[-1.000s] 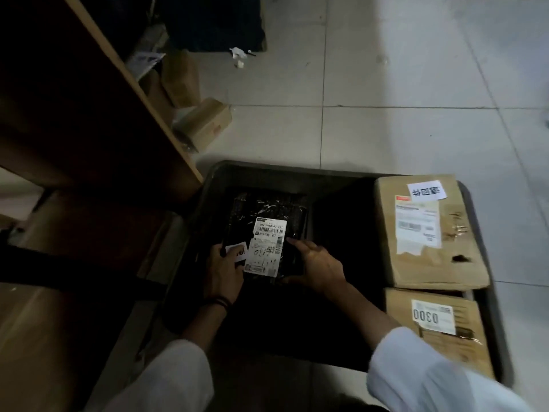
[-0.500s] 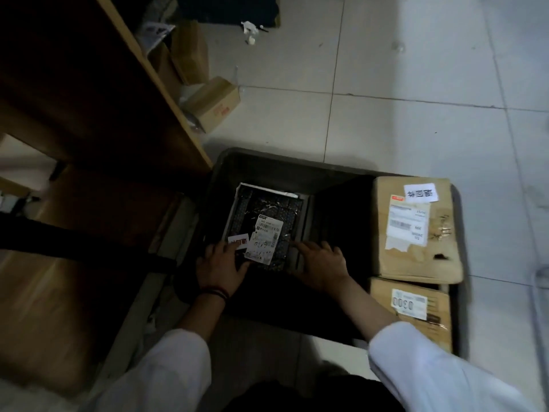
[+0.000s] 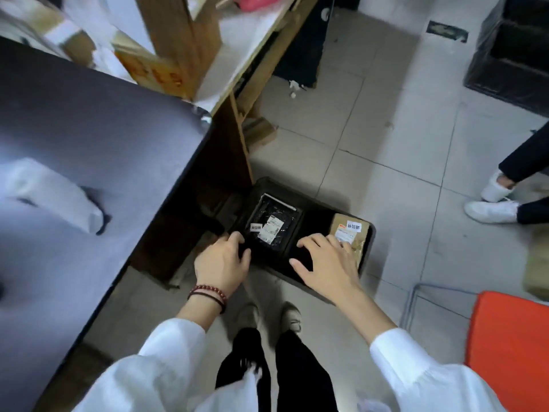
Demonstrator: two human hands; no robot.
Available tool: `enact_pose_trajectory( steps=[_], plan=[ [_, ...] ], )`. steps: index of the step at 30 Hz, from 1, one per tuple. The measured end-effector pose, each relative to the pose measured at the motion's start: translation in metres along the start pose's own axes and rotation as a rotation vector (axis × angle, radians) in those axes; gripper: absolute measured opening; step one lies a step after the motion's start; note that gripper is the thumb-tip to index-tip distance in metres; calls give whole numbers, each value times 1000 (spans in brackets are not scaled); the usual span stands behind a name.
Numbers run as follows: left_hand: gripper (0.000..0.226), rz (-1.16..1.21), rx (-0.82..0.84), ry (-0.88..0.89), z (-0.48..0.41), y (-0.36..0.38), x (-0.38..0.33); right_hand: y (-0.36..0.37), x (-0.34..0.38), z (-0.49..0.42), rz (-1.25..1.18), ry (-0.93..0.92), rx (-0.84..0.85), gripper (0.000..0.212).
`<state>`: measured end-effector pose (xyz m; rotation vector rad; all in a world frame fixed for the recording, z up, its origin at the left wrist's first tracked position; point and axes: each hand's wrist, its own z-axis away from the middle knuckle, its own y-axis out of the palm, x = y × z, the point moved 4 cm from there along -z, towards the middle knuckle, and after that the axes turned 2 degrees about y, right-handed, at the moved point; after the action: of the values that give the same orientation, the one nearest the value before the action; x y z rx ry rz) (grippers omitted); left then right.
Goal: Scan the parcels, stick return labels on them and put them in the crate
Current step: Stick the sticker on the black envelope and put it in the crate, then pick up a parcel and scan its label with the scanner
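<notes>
Left hand (image 3: pixel 222 263), right hand (image 3: pixel 326 263) lifted off parcel (image 3: pixel 271 230); table (image 3: pixel 89 144) flanks crate (image 3: pixel 315 224).

The crate (image 3: pixel 315 224) sits on the floor at the centre, with the tabletop (image 3: pixel 89 138) at its 9 o'clock and a shelf (image 3: pixel 181 40) at 11 o'clock, behind the tabletop. Inside the crate, a wrapped parcel (image 3: pixel 271 230) lies in the left part and a cardboard parcel (image 3: pixel 353 233) in the right part, apart from each other. A bagged parcel (image 3: pixel 53 194) lies on the tabletop. The left hand (image 3: pixel 222 263) hangs over the crate's 7 o'clock corner. The right hand (image 3: pixel 326 263) hangs over its 5 o'clock edge, hiding the cardboard parcel's near end. On the floor, a small box (image 3: pixel 258 133) lies at 12 o'clock, another person's shoes (image 3: pixel 490 209) at 3 o'clock and a chair (image 3: pixel 511 352) at 4 o'clock.
</notes>
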<state>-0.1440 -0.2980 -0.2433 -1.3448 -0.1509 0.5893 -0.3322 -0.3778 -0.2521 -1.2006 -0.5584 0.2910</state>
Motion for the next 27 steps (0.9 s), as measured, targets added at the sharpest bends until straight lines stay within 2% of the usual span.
enact_pose_trajectory(
  steps=[5, 7, 11, 16, 19, 23, 27],
  plan=[
    [28, -9, -137, -72, 79, -76, 19, -83, 61, 17, -3, -164, -110, 48],
    [26, 5, -181, -85, 102, -93, 27, -102, 95, 15, -23, -247, -173, 53],
    [21, 34, -323, -208, 138, -129, 58, -118, 173, 17, -111, -417, -242, 46],
    [29, 13, -503, -395, 185, -170, 137, -120, 281, 31, -127, -654, -221, 46],
    [23, 22, -523, -527, 214, -188, 193, -119, 342, 37, -130, -756, -209, 49],
    [22, -4, -563, -625, 243, -209, 251, -113, 416, 36, -94, -842, -124, 50],
    [21, -15, -613, -705, 254, -222, 289, -105, 455, 24, -49, -814, -94, 53]
  ],
)
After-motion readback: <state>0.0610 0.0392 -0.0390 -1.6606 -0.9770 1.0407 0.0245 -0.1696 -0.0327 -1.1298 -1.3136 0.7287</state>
